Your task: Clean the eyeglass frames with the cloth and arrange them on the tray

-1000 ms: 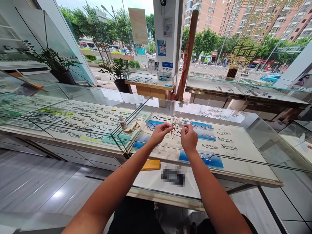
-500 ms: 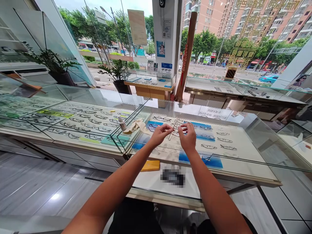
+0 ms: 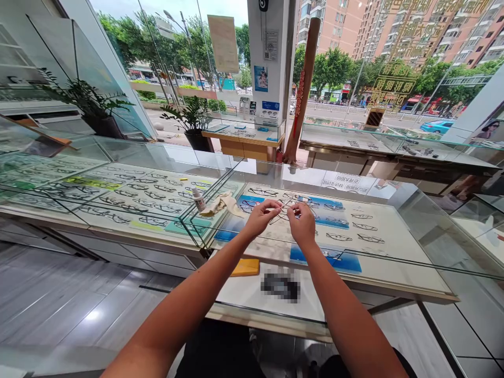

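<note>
Pinched at the fingertips, my left grip (image 3: 263,216) seems to hold a pair of thin wire glasses (image 3: 284,214). My right grip (image 3: 302,221) is curled just beside it, finger and thumb close together. I can't tell if it grasps the glasses too or is only near them. The glasses are up between the two grips, over the clear glass-topped surface (image 3: 413,265).

As I see it, the step in hand is small finger work on the glasses. The next move calls for a soft, steady pinch, I think, since thin wire may bend easily. A slim part, maybe one side arm, slants from the fingertips down to the left and toward me. I take that slant as its long way. I can't tell which way the lenses face, because the dark glasses frames (image 3: 338,237) lying under the glass mix with it.

Left of the grips, a crumpled cream cloth (image 3: 222,203) lies just beside a small white plastic bottle (image 3: 198,198). Nearer to me is a flat yellow-orange case (image 3: 244,268).
</note>
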A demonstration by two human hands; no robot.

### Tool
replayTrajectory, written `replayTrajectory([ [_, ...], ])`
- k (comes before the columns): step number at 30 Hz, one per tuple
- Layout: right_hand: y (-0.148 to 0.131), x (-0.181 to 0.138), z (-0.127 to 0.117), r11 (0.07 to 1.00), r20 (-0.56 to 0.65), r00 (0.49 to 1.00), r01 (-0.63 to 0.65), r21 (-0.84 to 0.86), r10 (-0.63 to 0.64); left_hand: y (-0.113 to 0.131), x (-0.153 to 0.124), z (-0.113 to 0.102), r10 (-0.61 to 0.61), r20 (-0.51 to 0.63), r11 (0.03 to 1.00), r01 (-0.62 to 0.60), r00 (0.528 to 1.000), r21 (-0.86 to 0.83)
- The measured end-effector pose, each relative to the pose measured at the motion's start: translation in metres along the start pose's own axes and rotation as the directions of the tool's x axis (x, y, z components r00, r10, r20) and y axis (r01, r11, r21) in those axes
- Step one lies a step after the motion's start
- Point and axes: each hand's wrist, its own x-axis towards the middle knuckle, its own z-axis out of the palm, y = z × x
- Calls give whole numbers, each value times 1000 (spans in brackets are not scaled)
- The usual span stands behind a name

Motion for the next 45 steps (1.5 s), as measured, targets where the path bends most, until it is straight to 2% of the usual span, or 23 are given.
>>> replayTrajectory([
  [8, 10, 6, -1, 982, -30, 983, -182, 58, 184, 0, 4, -2, 3, -109, 998, -9, 994, -58],
  [14, 21, 11, -5, 936, -28, 943, -326, 133, 333, 0, 8, -9, -24, -219, 997, 8, 975, -76],
  [19, 39, 16, -8, 905, -13, 924, -372, 208, 382, 0, 10, -13, -48, -292, 997, 28, 955, -73],
  [21, 40, 16, -8, 917, -13, 931, -357, 178, 365, 1, 10, -13, -43, -303, 997, 24, 952, -68],
  [23, 34, 14, -9, 959, -151, 948, -269, 92, 280, 2, 9, -12, -31, -305, 998, 11, 952, -68],
  [25, 21, 9, -10, 992, -333, 938, -121, -47, 99, 3, 8, -11, -17, -295, 998, -2, 955, -64],
  [26, 13, 6, -10, 992, -367, 930, -38, -116, -7, 4, 7, -10, -9, -285, 998, -7, 958, -58],
  [27, 5, 3, -10, 986, -336, 936, 46, -163, -100, 4, 6, -10, -3, -273, 999, -11, 962, -48],
  [29, -8, -3, -8, 966, -162, 961, 195, -171, -223, 5, 4, -7, 1, -235, 1000, -9, 972, -30],
  [31, -16, -8, -3, 954, 6, 961, 274, -120, -275, 5, 2, -5, -6, -187, 999, 0, 982, -33],
  [33, -18, -11, 1, 955, 91, 955, 289, -74, -282, 6, 1, -2, -20, -139, 998, 11, 990, -62],
  [38, -9, -9, 4, 968, 113, 962, 250, 16, -250, 9, 1, 1, -55, -77, 992, 46, 995, -119],
  [45, -5, -7, 0, 985, 145, 976, 150, 85, -162, 3, 3, -1, -178, -2, 971, 175, 984, -161],
])
